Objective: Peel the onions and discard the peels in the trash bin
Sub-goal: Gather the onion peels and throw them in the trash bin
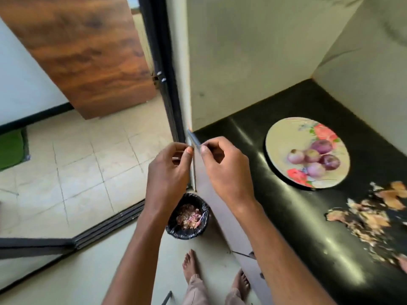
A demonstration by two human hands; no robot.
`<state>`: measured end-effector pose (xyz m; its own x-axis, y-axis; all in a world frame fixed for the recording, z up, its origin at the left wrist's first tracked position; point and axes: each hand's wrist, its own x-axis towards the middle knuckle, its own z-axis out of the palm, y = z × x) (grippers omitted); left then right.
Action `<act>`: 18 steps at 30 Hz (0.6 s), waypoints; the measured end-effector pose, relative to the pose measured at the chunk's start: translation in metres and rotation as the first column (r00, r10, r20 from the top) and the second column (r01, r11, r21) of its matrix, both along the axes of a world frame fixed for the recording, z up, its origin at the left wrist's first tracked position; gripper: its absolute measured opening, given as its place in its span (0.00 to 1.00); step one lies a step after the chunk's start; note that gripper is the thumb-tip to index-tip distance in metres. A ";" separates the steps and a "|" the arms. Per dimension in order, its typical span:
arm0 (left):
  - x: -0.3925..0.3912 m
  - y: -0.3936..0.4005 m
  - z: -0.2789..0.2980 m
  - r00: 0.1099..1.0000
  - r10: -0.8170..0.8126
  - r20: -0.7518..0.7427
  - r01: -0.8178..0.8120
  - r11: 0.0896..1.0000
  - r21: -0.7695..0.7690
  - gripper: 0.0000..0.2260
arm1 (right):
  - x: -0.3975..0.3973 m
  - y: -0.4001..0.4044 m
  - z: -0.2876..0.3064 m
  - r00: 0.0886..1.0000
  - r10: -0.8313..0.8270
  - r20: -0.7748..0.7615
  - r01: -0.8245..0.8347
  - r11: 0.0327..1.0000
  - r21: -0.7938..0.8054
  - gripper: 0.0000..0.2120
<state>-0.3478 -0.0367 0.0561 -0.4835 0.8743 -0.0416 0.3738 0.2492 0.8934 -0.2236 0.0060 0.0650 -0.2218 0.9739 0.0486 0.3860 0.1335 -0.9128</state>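
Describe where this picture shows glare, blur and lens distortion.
Head view: glare streaks the black counter; motion blur softens the onions and peel scraps; the wide lens tilts the door and walls.

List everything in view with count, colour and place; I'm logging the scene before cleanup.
Peeled purple onions: five, on the plate.
Round cream plate with red flowers: one, on the counter near the wall corner.
Glossy black counter: one, right side.
Dry brown onion peels: a scattered pile, on the counter's right edge.
Small trash bin with black liner: one, on the floor beside the counter, peels inside.
Brown wooden door: one, upper left, open.
Green mat: one, far left floor.
Bare feet: two, bottom centre.
Hands: left and right, fingers curled, above the bin; whether they hold anything is unclear.
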 end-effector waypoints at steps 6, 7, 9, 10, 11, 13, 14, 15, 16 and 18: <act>0.078 0.035 0.040 0.974 -0.221 -0.045 0.223 0.974 0.047 0.10 | 0.087 0.010 0.044 0.982 -0.187 -0.032 0.189 0.978 0.085 0.02; 0.092 0.042 0.043 0.964 -0.258 -0.064 0.261 0.964 0.046 0.10 | 0.102 0.012 0.048 0.974 -0.225 -0.028 0.227 0.968 0.103 0.01; 0.124 0.056 0.048 0.930 -0.353 -0.105 0.359 0.932 0.043 0.09 | 0.138 0.013 0.052 0.948 -0.317 -0.020 0.317 0.941 0.118 0.01; 0.139 0.061 0.048 0.907 -0.402 -0.124 0.409 0.912 0.037 0.10 | 0.156 0.013 0.052 0.931 -0.364 -0.016 0.363 0.924 0.119 0.03; 0.159 0.067 0.048 0.878 -0.458 -0.139 0.466 0.884 0.032 0.10 | 0.178 0.012 0.052 0.909 -0.417 -0.008 0.415 0.901 0.130 0.05; 0.189 0.074 0.044 0.829 -0.538 -0.154 0.547 0.837 0.021 0.12 | 0.213 0.007 0.048 0.871 -0.491 0.022 0.483 0.864 0.141 0.08; 0.210 0.077 0.041 0.794 -0.589 -0.152 0.597 0.802 0.014 0.12 | 0.234 0.001 0.046 0.843 -0.537 0.037 0.527 0.837 0.145 0.10; 0.226 0.078 0.037 0.764 -0.630 -0.141 0.636 0.772 0.003 0.13 | 0.250 -0.003 0.042 0.819 -0.573 0.046 0.562 0.815 0.139 0.11; 0.247 0.080 0.035 0.728 -0.674 -0.126 0.679 0.734 -0.007 0.13 | 0.270 -0.009 0.039 0.788 -0.614 0.045 0.604 0.785 0.135 0.11; 0.281 0.083 0.030 0.660 -0.742 -0.119 0.746 0.666 -0.015 0.12 | 0.295 -0.016 0.034 0.737 -0.674 0.039 0.665 0.735 0.133 0.08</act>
<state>-0.0667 0.0466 0.0864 0.3293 0.9442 0.0030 0.5129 -0.1816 0.8390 0.0719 -0.0101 0.0991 0.4784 0.8617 0.1690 0.4812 -0.0962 -0.8713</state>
